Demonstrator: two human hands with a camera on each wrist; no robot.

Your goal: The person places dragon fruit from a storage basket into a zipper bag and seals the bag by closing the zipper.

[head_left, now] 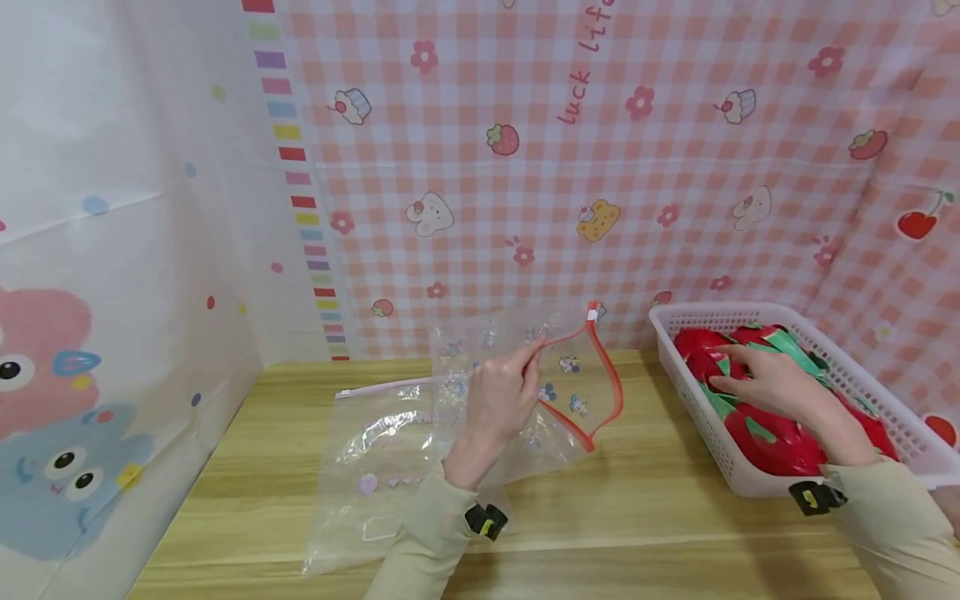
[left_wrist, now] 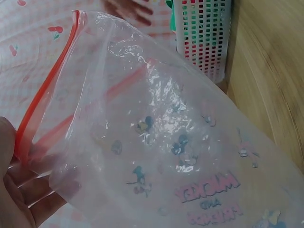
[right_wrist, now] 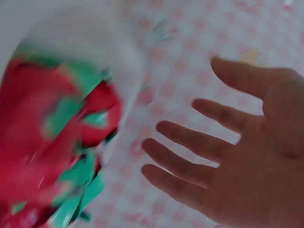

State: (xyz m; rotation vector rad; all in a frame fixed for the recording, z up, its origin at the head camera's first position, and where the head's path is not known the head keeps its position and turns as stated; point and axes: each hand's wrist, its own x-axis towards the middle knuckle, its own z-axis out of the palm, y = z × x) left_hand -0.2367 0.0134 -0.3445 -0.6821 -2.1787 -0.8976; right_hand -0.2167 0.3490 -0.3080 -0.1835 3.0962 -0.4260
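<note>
Head view: the left hand (head_left: 492,408) pinches the rim of a clear, red-edged bag (head_left: 576,385), its mouth parted; the right hand (head_left: 776,387), fingers spread, is over red-and-green fruits (head_left: 765,446) in a white basket (head_left: 699,417) (whether touching, I cannot tell). Left wrist view: the bag stretches away from the left hand. Right wrist view: the right hand splays beside blurred fruits.

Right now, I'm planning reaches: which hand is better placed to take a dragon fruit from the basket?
Right hand, probably: it hovers open over the dragon fruits, while the left hand holds the red-edged zip bag.
</note>
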